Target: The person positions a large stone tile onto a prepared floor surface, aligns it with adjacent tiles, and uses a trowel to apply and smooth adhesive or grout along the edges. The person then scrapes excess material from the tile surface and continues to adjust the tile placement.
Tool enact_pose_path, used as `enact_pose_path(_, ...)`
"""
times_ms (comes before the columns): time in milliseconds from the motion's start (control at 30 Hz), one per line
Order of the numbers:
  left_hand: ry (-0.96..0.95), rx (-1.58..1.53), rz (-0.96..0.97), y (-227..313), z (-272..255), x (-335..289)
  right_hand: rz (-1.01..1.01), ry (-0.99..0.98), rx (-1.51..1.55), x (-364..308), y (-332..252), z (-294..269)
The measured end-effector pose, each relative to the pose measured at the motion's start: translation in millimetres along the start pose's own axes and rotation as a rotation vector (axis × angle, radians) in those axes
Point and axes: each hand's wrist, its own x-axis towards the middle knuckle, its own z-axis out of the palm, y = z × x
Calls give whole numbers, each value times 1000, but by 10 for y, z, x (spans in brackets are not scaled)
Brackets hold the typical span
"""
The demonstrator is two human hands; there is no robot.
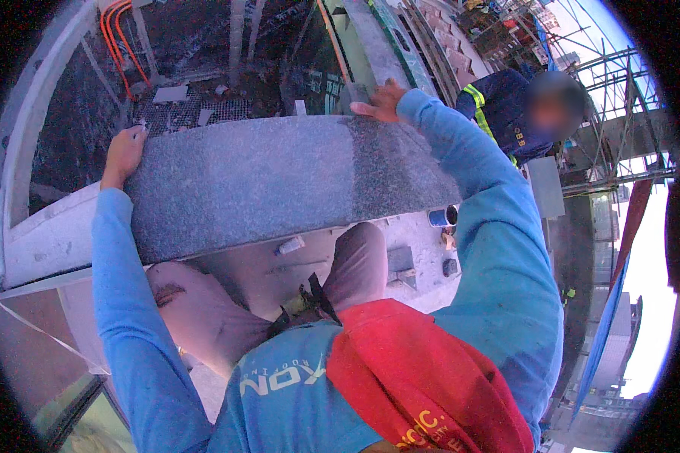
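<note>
**Left grip (126,155) and right grip (381,103) at the far edge of a grey stone slab (272,181)**

The slab lies crosswise in front of the person, above the knees of the dusty trousers (355,264). Its middle is brightly lit, while both ends look darker. The left grip is at the slab's far left corner with the fingers bent; a small pale thing shows at the fingertips, too little to identify. Whether this grip clasps the slab cannot be told. The right grip is farther along the far edge, its thumb spread away from the fingers and pointing left, near a small grey block (353,97); the fingers' undersides are hidden, so its hold cannot be told either.

Beyond the slab is a dark recess with mesh (230,110) at its bottom and orange tubes (116,45) at the left. A little white piece (301,108) stands near the far edge. Past the near edge, a blue bucket (438,218) and a small white container (290,245) are on the pale floor (423,296). At the upper right, a co-worker (499,113) wears a dark jacket with yellow reflective bands, near metal scaffolding (619,121).
</note>
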Motion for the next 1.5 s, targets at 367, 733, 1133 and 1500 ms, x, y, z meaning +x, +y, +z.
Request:
enact_pose_path(367,21,61,28,36,-4,7,-79,43,-78,36,31,172)
enact_pose_path(733,-7,8,46,-40,11,33,48,226,361,-75,300,89)
enact_pose_path(1133,-35,57,64,-172,50,103,248,434,440,-1046,419,1453)
enact_pose_path(1500,-58,22,38,-44,-13,54,177,726,378,-1082,296,1475)
